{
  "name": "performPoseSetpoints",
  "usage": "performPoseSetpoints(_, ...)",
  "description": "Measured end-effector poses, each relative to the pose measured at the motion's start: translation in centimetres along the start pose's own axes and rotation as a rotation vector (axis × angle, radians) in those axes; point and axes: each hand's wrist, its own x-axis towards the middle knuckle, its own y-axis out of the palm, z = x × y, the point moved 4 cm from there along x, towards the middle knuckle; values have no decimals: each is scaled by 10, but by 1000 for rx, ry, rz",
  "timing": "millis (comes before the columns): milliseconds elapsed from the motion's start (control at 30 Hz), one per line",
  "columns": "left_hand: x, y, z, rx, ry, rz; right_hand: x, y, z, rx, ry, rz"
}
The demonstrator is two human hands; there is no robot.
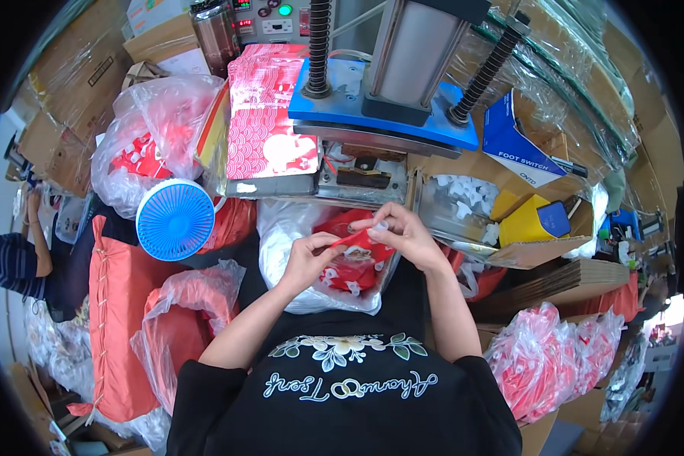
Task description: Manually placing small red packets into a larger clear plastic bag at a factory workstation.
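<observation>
In front of my chest I hold a small red plastic pouch (359,239) between both hands. My left hand (305,260) pinches its left end between thumb and fingers. My right hand (410,237) is closed on the other end, where a small white plastic piece, seemingly a spout (381,226), shows at the fingertips. Right below, a clear plastic bag (275,267) stands open, with several red pouches (349,283) bearing white pieces inside. Beyond my hands is a press with a blue plate (387,121); its metal lower part (363,179) lies under the plate.
Red-and-white printed sheets (270,114) are stacked left of the press, behind a blue fan (175,220). A tray of white plastic pieces (463,196) and a yellow box (526,220) stand right. Filled bags (539,361) lie lower right. Another person (15,254) is far left.
</observation>
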Motion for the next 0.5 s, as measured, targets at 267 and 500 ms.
performPoseSetpoints(267, 41, 10, 0, -289, -379, -91, -8, -52, 10, -514, -161, -584)
performPoseSetpoints(500, 62, 21, -13, -679, -539, -250, -74, -133, -11, -1193, 133, -859)
